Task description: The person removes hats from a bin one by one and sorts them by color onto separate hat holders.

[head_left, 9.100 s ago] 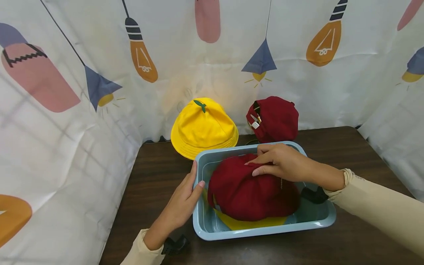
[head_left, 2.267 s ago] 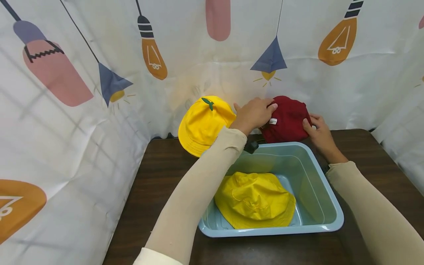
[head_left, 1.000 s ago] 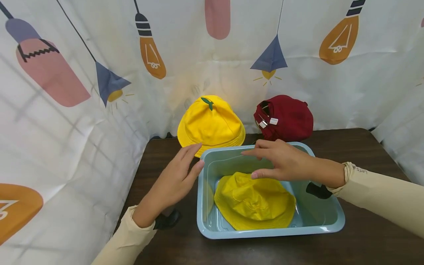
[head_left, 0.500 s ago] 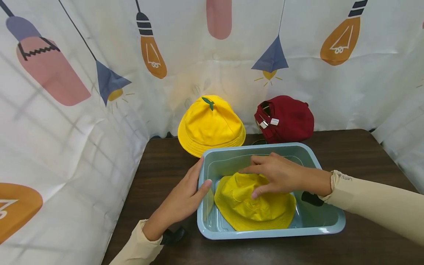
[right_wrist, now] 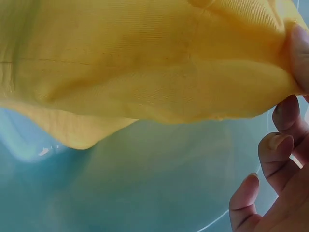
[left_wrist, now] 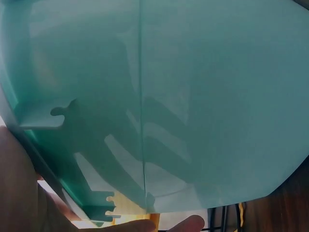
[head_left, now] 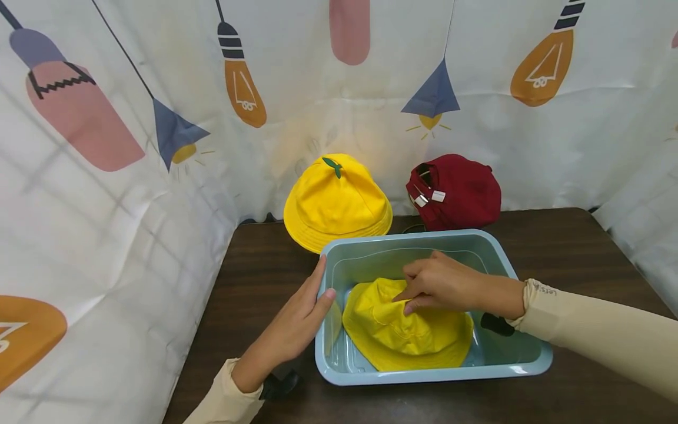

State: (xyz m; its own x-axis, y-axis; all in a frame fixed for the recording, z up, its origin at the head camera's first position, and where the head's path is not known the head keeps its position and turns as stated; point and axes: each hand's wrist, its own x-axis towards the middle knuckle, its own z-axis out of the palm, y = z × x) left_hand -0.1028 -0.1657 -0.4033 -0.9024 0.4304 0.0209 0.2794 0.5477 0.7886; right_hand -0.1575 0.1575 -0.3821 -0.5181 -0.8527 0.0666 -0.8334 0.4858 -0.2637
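In the head view, a yellow bucket hat (head_left: 389,327) lies in a light blue plastic basin (head_left: 424,378) on the dark table. My right hand (head_left: 445,284) reaches over the basin and pinches the hat's crown between thumb and index finger. Close up in the right wrist view, thumb and index finger take a fold of the yellow cloth, with the other fingers (right_wrist: 276,154) loosely bent below. At the basin's left end, my left hand (head_left: 291,327) holds the rim, thumb over the edge and fingers along the outer wall; the left wrist view shows that wall (left_wrist: 217,106).
Behind the basin stands another yellow hat (head_left: 339,200) with a green sprout on top. To its right, red caps (head_left: 466,191) sit nested, two white tags showing. A white curtain (head_left: 296,76) printed with lamps rises at the table's back and sides.
The red cap from the basin now sits with the one behind. Both hands came back from there; the left took the rim, then the right lowered and closed on the yellow hat.
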